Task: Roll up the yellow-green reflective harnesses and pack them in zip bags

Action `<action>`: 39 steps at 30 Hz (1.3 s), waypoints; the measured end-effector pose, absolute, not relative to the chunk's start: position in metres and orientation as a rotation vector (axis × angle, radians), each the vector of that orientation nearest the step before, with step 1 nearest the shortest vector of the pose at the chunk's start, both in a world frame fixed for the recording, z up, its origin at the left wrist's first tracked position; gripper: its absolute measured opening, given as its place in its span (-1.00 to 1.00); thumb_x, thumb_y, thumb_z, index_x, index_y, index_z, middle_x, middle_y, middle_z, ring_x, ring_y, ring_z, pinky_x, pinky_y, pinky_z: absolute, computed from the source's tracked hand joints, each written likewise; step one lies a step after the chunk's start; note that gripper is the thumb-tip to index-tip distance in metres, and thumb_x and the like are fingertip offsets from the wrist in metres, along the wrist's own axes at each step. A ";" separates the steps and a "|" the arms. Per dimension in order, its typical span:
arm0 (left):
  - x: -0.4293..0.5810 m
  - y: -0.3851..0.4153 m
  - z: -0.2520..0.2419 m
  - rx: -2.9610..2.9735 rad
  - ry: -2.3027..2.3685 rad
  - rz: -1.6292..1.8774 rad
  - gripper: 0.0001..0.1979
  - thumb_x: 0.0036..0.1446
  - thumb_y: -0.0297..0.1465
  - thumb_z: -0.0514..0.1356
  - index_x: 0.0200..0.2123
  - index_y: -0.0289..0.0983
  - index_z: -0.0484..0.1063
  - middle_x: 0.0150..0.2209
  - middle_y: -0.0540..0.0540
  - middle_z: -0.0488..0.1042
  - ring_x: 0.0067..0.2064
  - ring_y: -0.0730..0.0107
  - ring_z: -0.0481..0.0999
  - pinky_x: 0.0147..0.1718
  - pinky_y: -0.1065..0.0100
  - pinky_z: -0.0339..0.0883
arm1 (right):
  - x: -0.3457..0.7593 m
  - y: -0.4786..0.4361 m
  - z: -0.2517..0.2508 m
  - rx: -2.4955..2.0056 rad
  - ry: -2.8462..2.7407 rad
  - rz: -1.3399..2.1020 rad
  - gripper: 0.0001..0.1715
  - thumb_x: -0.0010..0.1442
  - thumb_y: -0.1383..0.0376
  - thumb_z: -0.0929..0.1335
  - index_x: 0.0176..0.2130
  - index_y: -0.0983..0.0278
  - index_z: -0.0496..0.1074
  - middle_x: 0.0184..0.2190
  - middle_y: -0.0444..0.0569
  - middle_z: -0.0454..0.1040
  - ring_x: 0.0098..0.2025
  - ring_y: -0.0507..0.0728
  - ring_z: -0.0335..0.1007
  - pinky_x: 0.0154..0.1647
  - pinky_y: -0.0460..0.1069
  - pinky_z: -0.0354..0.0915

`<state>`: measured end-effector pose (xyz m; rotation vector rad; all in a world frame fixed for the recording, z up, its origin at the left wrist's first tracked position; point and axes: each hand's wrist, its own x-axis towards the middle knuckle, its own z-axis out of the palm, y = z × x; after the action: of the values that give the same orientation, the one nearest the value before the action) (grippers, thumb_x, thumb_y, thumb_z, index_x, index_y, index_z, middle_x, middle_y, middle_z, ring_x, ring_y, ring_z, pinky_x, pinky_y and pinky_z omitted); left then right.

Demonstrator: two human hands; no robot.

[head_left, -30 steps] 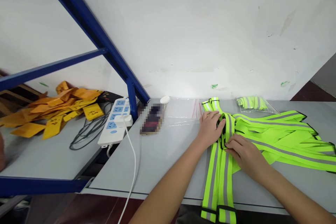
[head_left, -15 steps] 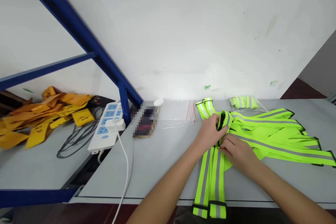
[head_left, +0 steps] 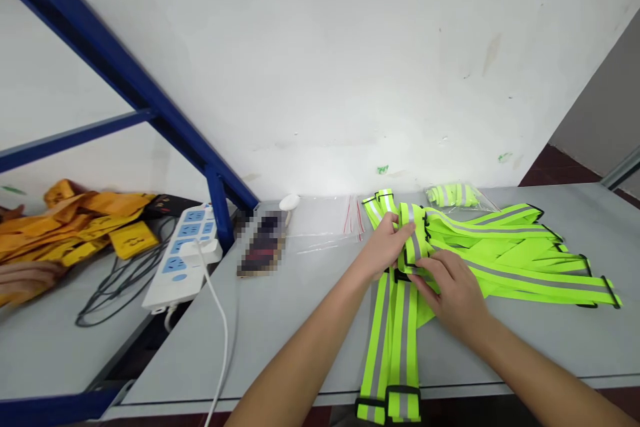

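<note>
The folded lime strap (head_left: pixel 417 240) lies between your two hands over the grey table (head_left: pixel 280 307), its long axis running away from you. It is to the right of your left fingers and just ahead of your right fingertips. Your left hand (head_left: pixel 384 250) grips its left side, thumb across the grey stripe; your right hand (head_left: pixel 457 293) pinches its near end, thumb underneath, and is the closer one to that end. Two strap lengths (head_left: pixel 405 333) run from beneath it toward you, over the table's edge. The loose strap pile (head_left: pixel 520 275) spreads to the right, with a bagged strap (head_left: pixel 453 195) behind; clear bags (head_left: pixel 320 217) lie left of your left hand.
</note>
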<state>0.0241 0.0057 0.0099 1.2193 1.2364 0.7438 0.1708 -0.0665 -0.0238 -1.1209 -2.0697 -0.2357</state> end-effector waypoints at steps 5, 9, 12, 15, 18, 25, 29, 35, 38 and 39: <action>0.019 0.005 0.006 1.106 1.182 0.744 -0.68 0.14 -0.09 0.17 -0.24 -0.16 0.19 -0.58 0.16 0.27 -0.68 0.57 0.18 -0.76 0.51 0.00 | 0.172 -0.064 -0.020 -1.120 -2.050 -0.305 -0.89 0.25 0.26 0.35 -0.20 0.23 0.35 -0.37 0.01 0.47 -0.29 0.16 0.38 -0.23 0.07 0.18; 0.019 0.000 0.000 1.030 1.168 0.815 -0.71 0.15 -0.12 0.16 -0.26 -0.17 0.20 -0.55 0.14 0.29 -0.64 0.57 0.20 -0.70 0.51 -0.01 | 0.169 -0.060 -0.022 -1.129 -2.107 -0.291 -0.89 0.31 0.23 0.31 -0.25 0.23 0.34 -0.39 -0.03 0.48 -0.30 0.13 0.36 -0.17 0.06 0.12; 0.024 -0.005 -0.002 1.065 1.184 0.943 -0.74 0.15 -0.17 0.17 -0.33 -0.19 0.19 -0.52 0.13 0.28 -0.53 0.54 0.28 -0.57 0.50 0.12 | 0.167 -0.056 -0.026 -1.147 -2.122 -0.294 -0.78 0.36 0.20 0.24 -0.32 0.24 0.30 -0.45 -0.09 0.46 -0.35 0.11 0.35 -0.14 0.06 0.09; 0.027 -0.009 -0.001 1.072 1.195 0.981 -0.78 0.15 -0.22 0.17 -0.34 -0.20 0.19 -0.53 0.13 0.24 -0.49 0.53 0.29 -0.50 0.49 0.16 | 0.166 -0.054 -0.028 -1.160 -2.117 -0.287 -0.71 0.38 0.19 0.21 -0.37 0.24 0.28 -0.48 -0.12 0.43 -0.38 0.09 0.34 -0.12 0.05 0.07; 0.027 -0.009 -0.001 0.997 1.167 0.969 -0.76 0.12 -0.22 0.19 -0.34 -0.20 0.20 -0.51 0.12 0.25 -0.48 0.53 0.29 -0.49 0.49 0.17 | 0.167 -0.053 -0.029 -1.174 -2.122 -0.259 -0.68 0.38 0.16 0.19 -0.38 0.24 0.26 -0.48 -0.12 0.42 -0.38 0.09 0.34 -0.11 0.05 0.07; 0.014 -0.003 0.003 0.845 1.061 0.800 -0.47 -0.04 -0.15 0.34 -0.05 -0.18 0.26 -0.31 0.00 0.40 -0.36 0.46 0.41 -0.47 0.47 0.23 | 0.169 -0.053 -0.028 -1.150 -2.134 -0.259 -0.68 0.39 0.20 0.18 -0.41 0.24 0.20 -0.51 -0.15 0.34 -0.44 0.06 0.27 -0.13 0.03 0.07; 0.012 -0.003 0.004 0.815 0.965 0.751 -0.41 -0.04 -0.22 0.35 0.05 -0.20 0.24 -0.27 -0.05 0.41 -0.35 0.43 0.42 -0.49 0.45 0.28 | 0.170 -0.053 -0.032 -1.067 -2.214 -0.340 -0.73 0.32 0.46 0.17 -0.41 0.25 0.23 -0.51 -0.14 0.32 -0.43 0.05 0.22 -0.10 0.03 0.06; 0.011 -0.001 -0.001 0.862 1.003 0.779 -0.41 -0.03 -0.30 0.35 0.08 -0.19 0.26 -0.40 0.04 0.38 -0.53 0.58 0.29 -0.63 0.52 0.09 | 0.169 -0.056 -0.030 -0.967 -2.315 -0.487 -0.68 0.17 0.61 0.16 -0.40 0.25 0.30 -0.50 -0.13 0.30 -0.40 0.06 0.16 -0.08 0.05 0.06; 0.011 -0.002 -0.003 0.913 1.065 0.781 -0.29 -0.08 -0.23 0.39 0.14 -0.18 0.24 -0.39 0.03 0.41 -0.56 0.59 0.26 -0.65 0.50 0.05 | 0.168 -0.057 -0.029 -0.940 -2.336 -0.504 -0.70 0.18 0.59 0.18 -0.39 0.26 0.32 -0.50 -0.12 0.30 -0.40 0.06 0.17 -0.07 0.06 0.07; 0.011 -0.002 -0.003 0.935 1.089 0.798 -0.28 -0.09 -0.22 0.40 0.14 -0.19 0.24 -0.38 0.02 0.43 -0.55 0.58 0.27 -0.64 0.50 0.07 | 0.168 -0.057 -0.030 -0.943 -2.349 -0.499 -0.71 0.18 0.58 0.18 -0.38 0.26 0.33 -0.49 -0.12 0.32 -0.39 0.06 0.18 -0.06 0.06 0.08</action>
<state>0.0113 -0.0024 -0.0028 0.9346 1.0885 0.7976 0.1680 -0.0566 -0.0300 -0.9429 -2.3488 -0.4994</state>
